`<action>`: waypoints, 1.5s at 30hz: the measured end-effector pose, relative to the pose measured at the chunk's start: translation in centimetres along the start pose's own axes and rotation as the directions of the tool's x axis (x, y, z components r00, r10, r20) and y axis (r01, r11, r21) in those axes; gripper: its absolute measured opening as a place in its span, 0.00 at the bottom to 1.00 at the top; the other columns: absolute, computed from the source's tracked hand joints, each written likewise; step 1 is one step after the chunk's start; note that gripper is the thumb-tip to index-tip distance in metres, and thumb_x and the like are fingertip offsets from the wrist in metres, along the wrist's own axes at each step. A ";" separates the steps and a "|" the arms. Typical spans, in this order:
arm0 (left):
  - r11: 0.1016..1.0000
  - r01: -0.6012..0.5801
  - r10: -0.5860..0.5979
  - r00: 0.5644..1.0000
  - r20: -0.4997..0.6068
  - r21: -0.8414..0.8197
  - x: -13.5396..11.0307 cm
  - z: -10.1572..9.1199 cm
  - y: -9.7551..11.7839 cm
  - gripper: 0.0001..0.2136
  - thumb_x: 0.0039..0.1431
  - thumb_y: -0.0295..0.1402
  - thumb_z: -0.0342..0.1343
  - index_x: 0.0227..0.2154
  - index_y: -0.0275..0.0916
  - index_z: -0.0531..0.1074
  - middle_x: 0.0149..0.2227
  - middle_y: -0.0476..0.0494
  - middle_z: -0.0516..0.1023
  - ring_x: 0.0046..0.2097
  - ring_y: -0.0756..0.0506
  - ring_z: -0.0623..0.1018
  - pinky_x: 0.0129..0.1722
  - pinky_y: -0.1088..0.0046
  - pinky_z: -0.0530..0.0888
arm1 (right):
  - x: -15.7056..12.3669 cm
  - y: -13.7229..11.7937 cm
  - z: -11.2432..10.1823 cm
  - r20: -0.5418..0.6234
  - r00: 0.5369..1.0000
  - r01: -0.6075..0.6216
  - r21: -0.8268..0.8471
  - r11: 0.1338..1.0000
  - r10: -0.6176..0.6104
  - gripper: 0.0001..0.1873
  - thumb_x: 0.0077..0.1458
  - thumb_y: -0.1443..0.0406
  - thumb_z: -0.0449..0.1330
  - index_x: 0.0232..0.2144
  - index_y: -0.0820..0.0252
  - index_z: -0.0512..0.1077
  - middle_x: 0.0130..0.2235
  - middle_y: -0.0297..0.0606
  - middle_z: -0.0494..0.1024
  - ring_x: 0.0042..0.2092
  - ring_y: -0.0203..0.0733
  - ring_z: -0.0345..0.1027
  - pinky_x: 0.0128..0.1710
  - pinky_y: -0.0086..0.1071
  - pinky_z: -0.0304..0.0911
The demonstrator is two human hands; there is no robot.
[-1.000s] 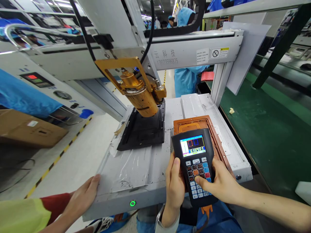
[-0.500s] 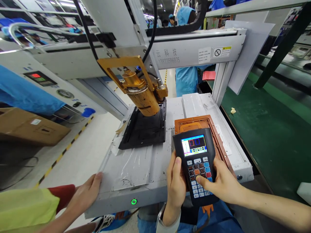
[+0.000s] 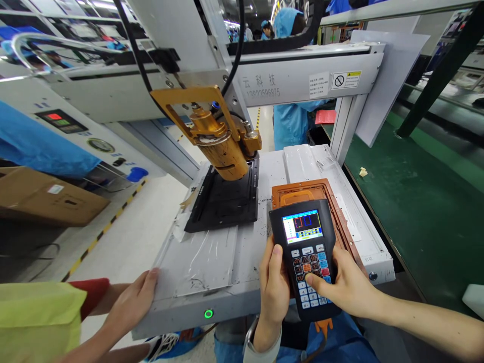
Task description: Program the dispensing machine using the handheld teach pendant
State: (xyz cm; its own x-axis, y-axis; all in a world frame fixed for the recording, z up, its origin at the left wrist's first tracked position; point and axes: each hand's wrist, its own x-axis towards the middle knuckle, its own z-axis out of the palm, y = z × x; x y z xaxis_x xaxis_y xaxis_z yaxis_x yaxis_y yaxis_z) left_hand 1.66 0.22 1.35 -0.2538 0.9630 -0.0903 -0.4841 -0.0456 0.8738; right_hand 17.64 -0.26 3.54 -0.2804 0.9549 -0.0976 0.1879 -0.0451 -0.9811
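A co-worker's hand lies flat on the near left corner of the smooth grey machine bed. Farther back, a brass-coloured cylindrical head tilts over a flat black tray. Near right, the left hand clasps the black plastic keypad pendant before a rust-orange frame. The right hand grips its other side, thumb bent onto a key.
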 end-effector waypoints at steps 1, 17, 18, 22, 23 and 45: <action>1.000 -0.003 0.003 1.000 -0.003 -0.001 0.0 0.0 0.0 0.25 0.68 0.53 0.63 0.60 0.44 0.80 0.57 0.42 0.86 0.60 0.38 0.83 0.66 0.62 0.76 | 0.0 0.0 0.0 0.001 1.000 0.001 0.001 1.000 -0.001 0.15 0.59 0.61 0.69 0.47 0.57 0.76 0.42 0.41 0.87 0.41 0.51 0.84 0.43 0.44 0.82; 0.999 -0.033 0.034 0.998 0.044 -0.026 0.1 -0.2 -0.2 0.21 0.73 0.49 0.60 0.60 0.44 0.80 0.58 0.42 0.85 0.61 0.40 0.83 0.61 0.70 0.78 | -0.1 0.2 0.1 0.004 1.000 0.015 -0.001 1.000 -0.015 0.14 0.60 0.60 0.69 0.47 0.57 0.77 0.42 0.40 0.87 0.41 0.51 0.84 0.44 0.44 0.82; 0.999 -0.031 0.033 0.999 0.044 -0.029 0.1 -0.2 -0.2 0.21 0.73 0.49 0.60 0.60 0.44 0.80 0.59 0.42 0.85 0.61 0.40 0.83 0.61 0.69 0.79 | -0.1 0.2 0.0 0.003 1.000 0.014 -0.004 1.000 -0.014 0.14 0.60 0.60 0.69 0.47 0.57 0.77 0.42 0.40 0.87 0.41 0.51 0.84 0.43 0.44 0.82; 0.999 -0.027 0.028 0.999 0.033 -0.031 0.1 -0.2 -0.2 0.21 0.72 0.49 0.61 0.59 0.43 0.81 0.58 0.41 0.85 0.61 0.38 0.82 0.60 0.67 0.80 | 0.1 0.1 0.0 0.006 1.000 0.010 -0.013 1.000 -0.010 0.14 0.60 0.60 0.68 0.47 0.58 0.77 0.41 0.41 0.87 0.41 0.51 0.84 0.43 0.43 0.82; 0.999 -0.025 0.026 0.999 0.034 -0.029 0.0 -0.2 -0.2 0.21 0.72 0.49 0.61 0.60 0.43 0.80 0.58 0.41 0.85 0.61 0.38 0.82 0.61 0.66 0.79 | 0.1 0.1 0.0 0.005 1.000 0.011 -0.012 1.000 -0.011 0.14 0.61 0.60 0.68 0.47 0.58 0.77 0.41 0.41 0.87 0.41 0.51 0.84 0.43 0.43 0.82; 1.000 -0.024 0.025 1.000 0.017 -0.012 0.1 0.0 -0.1 0.23 0.71 0.51 0.61 0.59 0.41 0.81 0.57 0.40 0.85 0.60 0.38 0.83 0.63 0.63 0.78 | -0.1 -0.4 -0.1 -0.008 1.000 0.020 -0.017 1.000 -0.020 0.14 0.59 0.61 0.69 0.47 0.57 0.77 0.43 0.41 0.87 0.42 0.52 0.85 0.43 0.45 0.82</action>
State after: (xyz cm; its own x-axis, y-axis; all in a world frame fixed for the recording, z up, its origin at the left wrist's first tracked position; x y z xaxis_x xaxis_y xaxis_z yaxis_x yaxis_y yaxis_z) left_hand 1.66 0.30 1.26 -0.2515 0.9660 -0.0607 -0.4877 -0.0723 0.8700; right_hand 17.66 -0.29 3.91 -0.2769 0.9578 -0.0769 0.1986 -0.0213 -0.9799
